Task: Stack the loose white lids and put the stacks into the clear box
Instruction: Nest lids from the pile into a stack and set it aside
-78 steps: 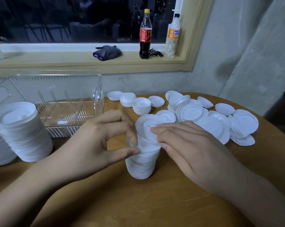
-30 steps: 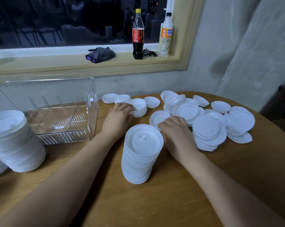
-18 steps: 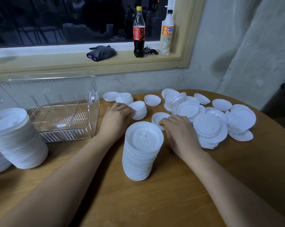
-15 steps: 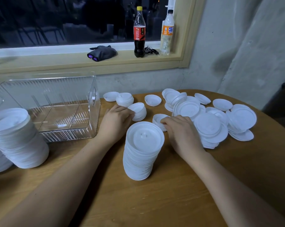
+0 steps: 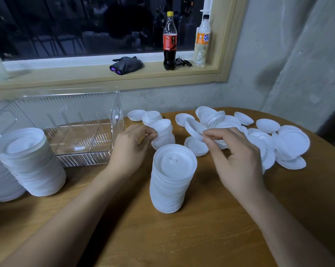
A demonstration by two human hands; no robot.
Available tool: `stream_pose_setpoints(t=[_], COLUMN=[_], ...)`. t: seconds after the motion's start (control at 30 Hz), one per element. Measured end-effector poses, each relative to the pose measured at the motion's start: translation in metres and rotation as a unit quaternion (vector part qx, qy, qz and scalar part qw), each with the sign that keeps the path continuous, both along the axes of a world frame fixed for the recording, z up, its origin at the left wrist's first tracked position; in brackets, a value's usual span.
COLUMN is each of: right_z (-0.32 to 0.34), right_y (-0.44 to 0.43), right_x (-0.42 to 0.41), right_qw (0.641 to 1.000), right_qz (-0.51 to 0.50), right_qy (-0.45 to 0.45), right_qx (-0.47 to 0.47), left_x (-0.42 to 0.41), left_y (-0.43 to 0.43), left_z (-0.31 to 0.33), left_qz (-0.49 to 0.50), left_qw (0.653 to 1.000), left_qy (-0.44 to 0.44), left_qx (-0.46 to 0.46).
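Half a second ago both hands lay low among the lids on the far side of the tall stack [image 5: 173, 176]; now each has come up with something. The left hand [image 5: 132, 149] curls its fingers and thumb round a short stack of lids [image 5: 163, 133], which looks tipped and raised off the tabletop [image 5: 201, 237], just beyond the tall stack. The right hand [image 5: 238, 160] pinches a single lid [image 5: 193, 128] by its edge between thumb and fingertips and holds it tilted in the air, above a small pile that stays lying flat. The tall stack itself stands untouched, upright, in the near middle.

This reads as the gathering step: the two pickups are probably about to be joined, either together or on top of the tall stack. The task is far from done. The clear box [image 5: 115, 122], at the far left, holds no lids. Two large finished stacks [image 5: 30, 162] wait on the near left, outside it. Many loose lids [image 5: 291, 143] are spread overlapping at the far right.
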State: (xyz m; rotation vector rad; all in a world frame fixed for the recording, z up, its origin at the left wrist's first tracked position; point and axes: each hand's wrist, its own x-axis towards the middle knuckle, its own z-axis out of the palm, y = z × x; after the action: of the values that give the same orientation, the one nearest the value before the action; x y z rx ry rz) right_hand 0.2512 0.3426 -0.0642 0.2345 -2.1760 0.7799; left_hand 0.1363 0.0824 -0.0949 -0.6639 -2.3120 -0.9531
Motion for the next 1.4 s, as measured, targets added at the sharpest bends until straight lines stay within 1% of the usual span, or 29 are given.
stream_pose_setpoints(t=[0.17,0.27,0.37,0.5,0.67,0.77,0.83,0.93,1.03,1.13,1.2,1.4], right_z=[0.026,0.039,0.047,0.052,0.056,0.059,0.060,0.061,0.063,0.065,0.066,0.065], right_y=[-0.005,-0.003,-0.001,0.002,0.000,-0.002,-0.002,-0.003,-0.003,-0.003,-0.003,-0.007], right_x=[0.024,0.031,0.034,0.036,0.040,0.042,0.043,0.043,0.043,0.043,0.042,0.043], right_qw=[0.998,0.995,0.994,0.994,0.992,0.990,0.987,0.983,0.982,0.982,0.981,0.969], right_qz=[0.008,-0.002,-0.012,-0.014,0.030,0.067,0.086,0.098,0.104,0.100,0.100,0.111], right_qy=[0.062,0.087,0.101,0.101,0.093,0.080,0.074,0.075,0.076,0.080,0.084,0.105], right_qx=[0.025,0.038,0.039,0.042,0.074,0.098,0.117,0.136,0.141,0.141,0.144,0.196], left_x=[0.029,0.058,0.083,0.100,0.104,0.106,0.108,0.111,0.110,0.107,0.107,0.106], left_y=[-0.005,-0.010,-0.014,-0.019,-0.021,-0.024,-0.026,-0.025,-0.023,-0.016,-0.010,-0.001], left_z=[0.046,0.073,0.088,0.090,0.085,0.084,0.085,0.086,0.086,0.085,0.085,0.085], left_qz=[-0.020,-0.039,-0.076,-0.126,-0.153,-0.179,-0.201,-0.222,-0.214,-0.221,-0.222,-0.196], left_qw=[0.999,0.998,0.995,0.984,0.969,0.965,0.965,0.967,0.969,0.960,0.951,0.956], left_qy=[0.008,0.038,0.064,0.095,0.107,0.074,0.034,-0.043,-0.106,-0.174,-0.212,-0.216], left_qx=[0.046,0.037,0.002,-0.085,-0.164,-0.175,-0.166,-0.121,-0.062,0.015,0.032,0.005])
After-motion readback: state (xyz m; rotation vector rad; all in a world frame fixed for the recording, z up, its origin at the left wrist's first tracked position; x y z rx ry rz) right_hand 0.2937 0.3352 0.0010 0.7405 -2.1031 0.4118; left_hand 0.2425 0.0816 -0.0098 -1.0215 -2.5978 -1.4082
